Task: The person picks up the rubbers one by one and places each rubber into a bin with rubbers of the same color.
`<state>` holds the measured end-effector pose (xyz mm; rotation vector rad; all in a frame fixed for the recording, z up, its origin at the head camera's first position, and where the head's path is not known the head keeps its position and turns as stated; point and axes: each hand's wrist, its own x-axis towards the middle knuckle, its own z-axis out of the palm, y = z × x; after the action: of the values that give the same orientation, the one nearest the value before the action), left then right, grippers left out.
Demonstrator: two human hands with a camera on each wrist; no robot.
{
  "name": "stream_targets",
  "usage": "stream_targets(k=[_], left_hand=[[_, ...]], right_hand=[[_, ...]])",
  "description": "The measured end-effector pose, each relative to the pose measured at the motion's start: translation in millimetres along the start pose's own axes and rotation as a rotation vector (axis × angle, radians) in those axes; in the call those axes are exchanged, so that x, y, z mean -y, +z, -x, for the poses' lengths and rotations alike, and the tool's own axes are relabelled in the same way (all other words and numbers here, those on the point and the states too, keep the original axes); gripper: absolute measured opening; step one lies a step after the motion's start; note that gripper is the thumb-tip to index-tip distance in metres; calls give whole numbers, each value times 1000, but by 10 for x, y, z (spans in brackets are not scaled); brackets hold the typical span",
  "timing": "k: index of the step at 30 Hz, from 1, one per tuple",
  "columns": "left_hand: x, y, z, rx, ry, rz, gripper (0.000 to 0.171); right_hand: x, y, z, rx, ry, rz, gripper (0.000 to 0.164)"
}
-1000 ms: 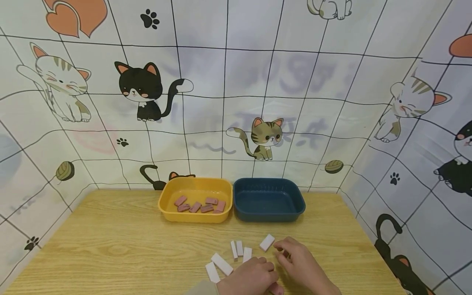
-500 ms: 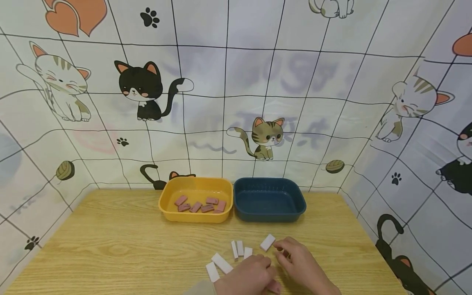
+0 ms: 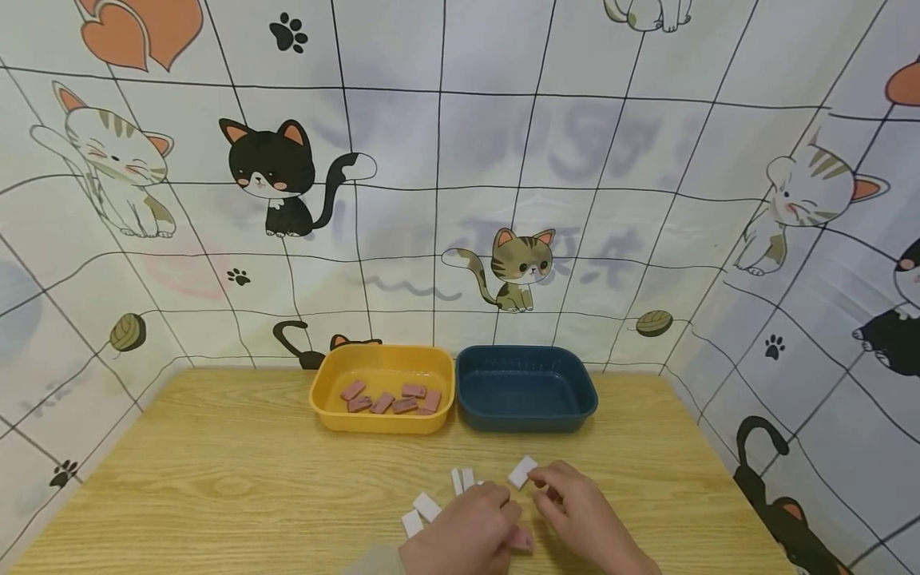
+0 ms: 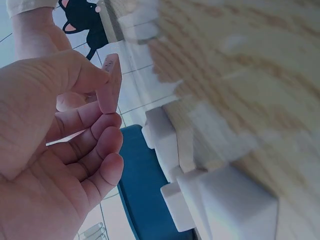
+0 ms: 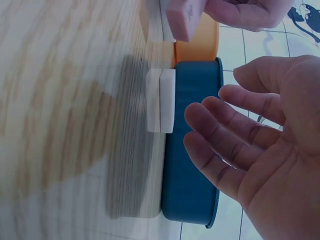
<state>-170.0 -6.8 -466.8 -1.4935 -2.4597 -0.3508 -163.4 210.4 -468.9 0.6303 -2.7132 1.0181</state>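
Note:
My left hand [image 3: 460, 527] pinches a pink block [image 4: 110, 85] between thumb and index finger; its other fingers are loosely bent. In the head view the pink block [image 3: 519, 540] shows low at the fingertips, over the table. My right hand [image 3: 584, 515] is to its right, with bent, spread fingers and nothing between them. A white block [image 3: 522, 472] lies just beyond the right fingertips. Several more white blocks [image 3: 427, 507] lie behind and left of the left hand, which partly covers them. The right wrist view shows the pink block [image 5: 184, 19] above the right hand.
A yellow bin [image 3: 381, 426] with several pink blocks [image 3: 382, 403] stands at the back of the wooden table [image 3: 237, 479]. Against its right side is a dark blue bin [image 3: 526, 417] with nothing seen inside. A cat-print sheet [image 3: 402, 208] hangs behind.
My left hand has moved a little left and away from me, carrying the pink block, and now covers more of the white blocks. The right hand has hardly moved.

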Motion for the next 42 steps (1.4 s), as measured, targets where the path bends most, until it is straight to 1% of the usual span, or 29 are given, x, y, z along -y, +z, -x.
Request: stream_targets(k=[4, 6, 8, 11, 13, 15, 17, 20, 24, 27, 30, 34, 37, 42], left_hand=[[1, -46, 27, -17, -60, -8, 20], [-2, -66, 38, -50, -83, -18, 21], [-1, -83, 51, -105, -92, -36, 23], [18, -119, 74, -139, -114, -47, 24], [44, -141, 93, -138, -126, -45, 23], [73, -165, 109, -115, -148, -33, 20], [99, -179, 120, -109, -168, -24, 20], [134, -213, 134, -100, -200, -28, 18], [182, -265, 164, -114, -226, -47, 18], [222, -308, 192, -121, -244, -31, 17], [270, -346, 222, -107, -273, 9, 15], [343, -385, 268, -103, -308, 30, 14], [400, -402, 309, -131, -314, 14, 16], [491, -418, 374, -206, -320, -14, 17]], right_hand=[[31, 26, 10, -40, -39, -7, 19], [47, 39, 12, -61, -61, -10, 19], [63, 50, 13, -75, -70, -11, 19], [82, 59, 11, -82, -69, -11, 19], [94, 60, 10, -78, -62, -14, 18], [101, 61, 9, -79, -58, -15, 18], [106, 63, 10, -80, -55, -19, 18], [114, 70, 10, -89, -69, -25, 19], [136, 72, 5, -90, -86, -34, 20], [154, 65, -1, -74, -53, -37, 21], [164, 65, -10, -61, -38, -33, 23], [165, 89, -29, -73, -94, -15, 24], [163, 101, -44, -86, -114, -7, 24], [163, 102, -54, -86, -120, -5, 24]])
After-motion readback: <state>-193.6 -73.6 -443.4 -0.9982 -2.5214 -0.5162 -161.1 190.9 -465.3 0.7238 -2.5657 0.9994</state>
